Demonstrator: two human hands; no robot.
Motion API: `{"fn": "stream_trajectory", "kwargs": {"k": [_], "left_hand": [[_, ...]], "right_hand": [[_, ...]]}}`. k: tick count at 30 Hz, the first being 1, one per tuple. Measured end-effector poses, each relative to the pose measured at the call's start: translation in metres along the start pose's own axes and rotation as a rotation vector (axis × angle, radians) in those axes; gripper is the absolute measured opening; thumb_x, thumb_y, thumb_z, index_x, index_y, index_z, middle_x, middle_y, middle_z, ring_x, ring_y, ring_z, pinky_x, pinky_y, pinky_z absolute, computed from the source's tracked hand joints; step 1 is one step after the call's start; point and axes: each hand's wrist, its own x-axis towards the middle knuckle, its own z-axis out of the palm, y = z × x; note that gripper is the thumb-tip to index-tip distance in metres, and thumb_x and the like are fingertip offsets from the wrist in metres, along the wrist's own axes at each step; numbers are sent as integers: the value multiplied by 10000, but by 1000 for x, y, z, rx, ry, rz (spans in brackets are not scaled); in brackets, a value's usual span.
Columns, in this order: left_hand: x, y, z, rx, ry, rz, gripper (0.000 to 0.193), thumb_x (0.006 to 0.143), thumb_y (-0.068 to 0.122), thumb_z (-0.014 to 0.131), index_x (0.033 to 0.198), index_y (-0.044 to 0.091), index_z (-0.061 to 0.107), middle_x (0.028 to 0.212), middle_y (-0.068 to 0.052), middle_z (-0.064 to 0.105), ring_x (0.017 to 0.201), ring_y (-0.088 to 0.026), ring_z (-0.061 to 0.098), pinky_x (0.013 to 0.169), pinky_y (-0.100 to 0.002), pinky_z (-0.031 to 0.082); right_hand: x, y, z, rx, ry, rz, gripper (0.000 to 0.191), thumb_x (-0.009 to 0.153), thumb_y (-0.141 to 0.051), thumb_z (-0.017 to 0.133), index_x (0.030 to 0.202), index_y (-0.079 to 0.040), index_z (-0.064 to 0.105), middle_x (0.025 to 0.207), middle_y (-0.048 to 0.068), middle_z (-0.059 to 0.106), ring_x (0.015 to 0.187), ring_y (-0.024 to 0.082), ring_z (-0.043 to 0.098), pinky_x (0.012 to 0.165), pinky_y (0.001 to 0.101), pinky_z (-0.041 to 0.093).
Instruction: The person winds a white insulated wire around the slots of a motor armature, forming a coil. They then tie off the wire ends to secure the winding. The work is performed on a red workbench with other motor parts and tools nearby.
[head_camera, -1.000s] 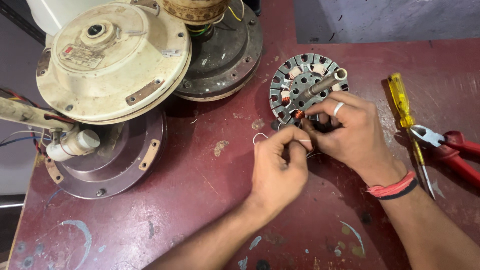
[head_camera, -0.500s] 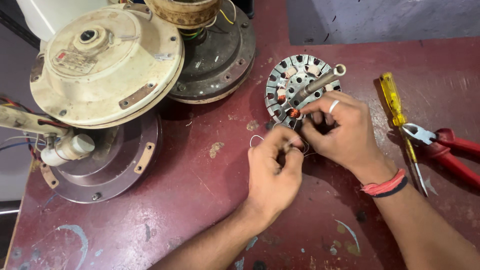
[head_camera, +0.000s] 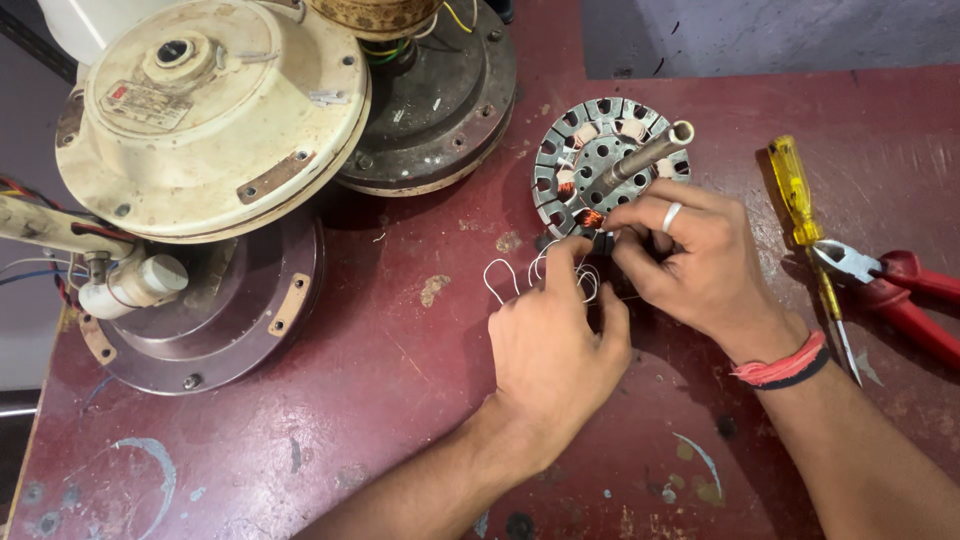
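Your left hand (head_camera: 555, 345) pinches loops of thin white wire (head_camera: 500, 280) on the maroon desk (head_camera: 300, 450); your right hand (head_camera: 690, 255) grips the slotted stator (head_camera: 600, 165) at its near edge. Tug hard and that wire could snap or snag on a slot.

Two bare forearms reach in from below. The left hand (head_camera: 555, 345) is curled, fingertips pinched together. The right hand (head_camera: 690, 255), ring on one finger and wristband on, pinches beside it.
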Motion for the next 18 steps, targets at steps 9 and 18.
{"fn": "stream_trajectory", "kwargs": {"k": [9, 18], "left_hand": [[1, -2, 0, 35, 8, 44, 358, 918, 186, 614, 1214, 3, 532, 597, -137, 667, 523, -356, 671, 531, -476, 531], [3, -5, 1, 47, 13, 31, 189, 958, 206, 586, 1059, 66, 664, 612, -165, 670, 570, -380, 676, 578, -494, 537]], "right_hand": [[0, 2, 0, -3, -18, 18, 136, 772, 32, 758, 896, 11, 704, 796, 57, 626, 578, 106, 525, 530, 276, 398], [-3, 2, 7, 6, 83, 74, 161, 807, 28, 766, 953, -19, 717, 737, 23, 581, 564, 78, 482, 524, 262, 381]]}}
